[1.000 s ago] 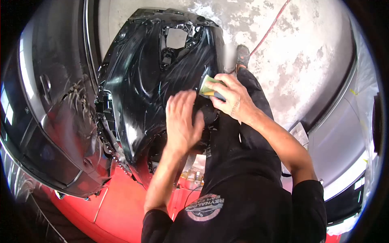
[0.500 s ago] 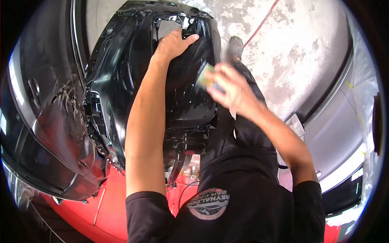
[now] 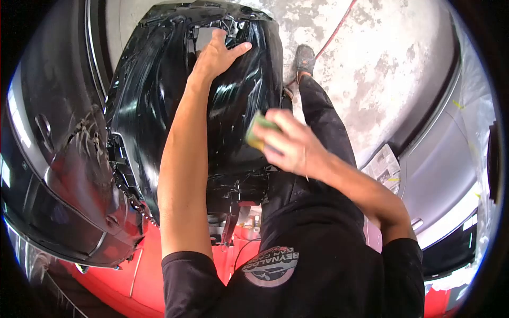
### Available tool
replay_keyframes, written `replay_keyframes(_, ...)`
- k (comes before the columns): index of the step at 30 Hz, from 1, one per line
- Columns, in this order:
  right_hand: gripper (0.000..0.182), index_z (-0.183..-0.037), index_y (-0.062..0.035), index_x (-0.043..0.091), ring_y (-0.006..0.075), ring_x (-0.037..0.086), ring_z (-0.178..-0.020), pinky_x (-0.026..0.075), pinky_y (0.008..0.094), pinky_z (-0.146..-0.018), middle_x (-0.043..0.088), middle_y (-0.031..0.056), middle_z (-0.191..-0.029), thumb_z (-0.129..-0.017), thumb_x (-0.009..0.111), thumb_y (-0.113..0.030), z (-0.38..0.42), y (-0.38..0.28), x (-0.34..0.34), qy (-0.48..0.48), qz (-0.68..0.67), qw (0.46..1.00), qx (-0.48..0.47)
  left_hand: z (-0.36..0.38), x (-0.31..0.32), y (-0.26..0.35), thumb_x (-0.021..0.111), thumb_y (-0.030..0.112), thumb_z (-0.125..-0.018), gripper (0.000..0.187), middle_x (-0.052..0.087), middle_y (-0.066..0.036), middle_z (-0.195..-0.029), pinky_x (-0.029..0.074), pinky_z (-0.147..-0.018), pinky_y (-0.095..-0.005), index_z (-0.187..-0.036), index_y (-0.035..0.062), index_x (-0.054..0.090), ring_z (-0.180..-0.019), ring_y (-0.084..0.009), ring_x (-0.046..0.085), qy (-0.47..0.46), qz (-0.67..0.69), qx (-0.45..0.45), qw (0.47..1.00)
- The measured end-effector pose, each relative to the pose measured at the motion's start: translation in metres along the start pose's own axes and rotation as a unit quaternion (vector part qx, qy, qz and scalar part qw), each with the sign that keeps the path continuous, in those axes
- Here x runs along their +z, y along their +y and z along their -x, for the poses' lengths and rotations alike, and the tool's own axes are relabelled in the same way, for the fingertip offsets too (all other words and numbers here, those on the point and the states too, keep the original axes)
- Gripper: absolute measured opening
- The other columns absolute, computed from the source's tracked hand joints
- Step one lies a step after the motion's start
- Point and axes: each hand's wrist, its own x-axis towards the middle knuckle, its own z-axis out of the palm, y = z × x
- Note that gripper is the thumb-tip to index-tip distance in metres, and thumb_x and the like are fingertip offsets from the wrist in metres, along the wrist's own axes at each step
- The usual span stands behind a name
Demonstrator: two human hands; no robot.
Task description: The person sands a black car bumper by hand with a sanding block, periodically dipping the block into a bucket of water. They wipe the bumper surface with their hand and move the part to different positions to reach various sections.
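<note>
The head view took in a mottled concrete floor, spread beyond the right hand and off to its right. A dark car, its side crumpled and scraped, stood well to the left of the left hand; a grey car, partly draped in clear plastic sheeting, stood well to the right of the right hand. A red surface lay below both hands, nearer the body.

The glossy black panel, smeared with pale wet-looking streaks, lay under the left hand and reached across to the right one. The person's black trousers showed just right of the right hand, with a shoe beyond it. A red hose ran over the floor farther out, and a sheet of newspaper lay right of the right hand, beyond its forearm.

The left hand rested on the panel at the edge of an opening, its thumb spread wide from the fingers; some fingertips were hidden. The right hand, blurred, pinched a green-and-yellow pad between thumb and fingers, over the panel's near right part; whether the pad touched the surface could not be told.
</note>
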Motion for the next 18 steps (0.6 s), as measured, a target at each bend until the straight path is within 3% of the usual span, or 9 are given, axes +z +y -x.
replay_keyframes(2, 0.048, -0.13, -0.0067, 0.067, 0.0385, 0.065, -0.112, 0.058, 0.043, -0.093, 0.058, 0.0192, -0.125, -0.085, 0.082, -0.014, -0.001, 0.012, -0.009, -0.027, -0.015, 0.999, 0.019, 0.005, 0.001, 0.001, 0.081, 0.065, -0.085, 0.102, 0.063, -0.039, -0.137, 0.047, -0.114, -0.0489, -0.147, -0.0102, 0.049, -0.134, -0.0478, 0.061, 0.003, 0.001, 0.007, 1.0)
replay_keyframes(3, 0.048, -0.132, -0.0077, 0.067, 0.0377, 0.066, -0.111, 0.059, 0.043, -0.093, 0.059, 0.0195, -0.124, -0.087, 0.081, -0.014, -0.011, 0.028, -0.008, 0.004, 0.025, 0.999, 0.021, 0.006, 0.0, 0.0, 0.081, 0.065, -0.086, 0.102, 0.063, -0.039, -0.136, 0.047, -0.114, -0.0487, -0.146, -0.0104, 0.049, -0.134, -0.0478, 0.061, 0.003, 0.002, 0.012, 1.0)
replay_keyframes(6, 0.038, -0.128, -0.0066, 0.065, 0.0352, 0.066, -0.109, 0.059, 0.044, -0.089, 0.059, 0.0148, -0.115, -0.092, 0.076, -0.013, -0.039, 0.055, -0.026, -0.021, 0.0, 0.99, 0.137, -0.001, -0.002, 0.002, 0.081, 0.064, -0.086, 0.102, 0.062, -0.039, -0.138, 0.047, -0.114, -0.0477, -0.146, -0.0108, 0.048, -0.135, -0.0473, 0.061, -0.001, -0.002, 0.006, 1.0)
replay_keyframes(8, 0.038, -0.126, -0.0056, 0.066, 0.0328, 0.067, -0.105, 0.059, 0.0428, -0.086, 0.059, 0.0139, -0.113, -0.09, 0.077, -0.013, -0.025, 0.045, -0.019, 0.028, 0.018, 0.996, 0.08, 0.0, 0.002, -0.001, 0.081, 0.063, -0.086, 0.102, 0.062, -0.038, -0.14, 0.047, -0.115, -0.0472, -0.147, -0.0109, 0.047, -0.135, -0.0463, 0.06, 0.012, 0.009, 0.03, 0.999)
replay_keyframes(10, 0.04, -0.123, -0.0007, 0.07, 0.0358, 0.066, -0.109, 0.058, 0.0402, -0.093, 0.06, 0.0189, -0.123, -0.086, 0.081, -0.012, 0.001, 0.003, -0.005, 0.002, 0.01, 1.0, 0.0, -0.002, 0.003, -0.004, 0.082, 0.063, -0.086, 0.101, 0.062, -0.037, -0.14, 0.047, -0.115, -0.0471, -0.147, -0.0107, 0.048, -0.135, -0.0461, 0.061, 0.014, 0.007, 0.022, 1.0)
replay_keyframes(12, 0.042, -0.126, -0.0026, 0.07, 0.0353, 0.066, -0.111, 0.058, 0.0403, -0.093, 0.06, 0.0189, -0.125, -0.085, 0.081, -0.009, 0.003, 0.0, -0.008, -0.021, -0.036, 0.999, 0.026, -0.001, 0.003, -0.007, 0.082, 0.063, -0.086, 0.101, 0.062, -0.037, -0.14, 0.047, -0.115, -0.0472, -0.146, -0.0103, 0.048, -0.135, -0.0459, 0.061, -0.004, 0.015, 0.014, 1.0)
replay_keyframes(16, 0.047, -0.13, -0.0045, 0.067, 0.0357, 0.066, -0.106, 0.058, 0.0409, -0.09, 0.06, 0.0172, -0.12, -0.084, 0.08, -0.006, -0.036, 0.052, -0.02, 0.004, 0.0, 0.991, 0.137, 0.001, -0.005, 0.003, 0.082, 0.063, -0.086, 0.1, 0.062, -0.036, -0.14, 0.047, -0.114, -0.0474, -0.144, -0.0105, 0.048, -0.134, -0.046, 0.061, -0.011, 0.008, 0.011, 1.0)
replay_keyframes(18, 0.047, -0.128, -0.0048, 0.069, 0.0364, 0.066, -0.106, 0.059, 0.0417, -0.092, 0.06, 0.0174, -0.119, -0.083, 0.081, -0.007, -0.014, 0.03, -0.009, 0.027, 0.022, 0.999, 0.008, -0.005, -0.003, -0.001, 0.083, 0.063, -0.086, 0.1, 0.062, -0.037, -0.14, 0.047, -0.114, -0.0475, -0.144, -0.0105, 0.048, -0.135, -0.0459, 0.061, -0.013, 0.037, 0.002, 0.999)
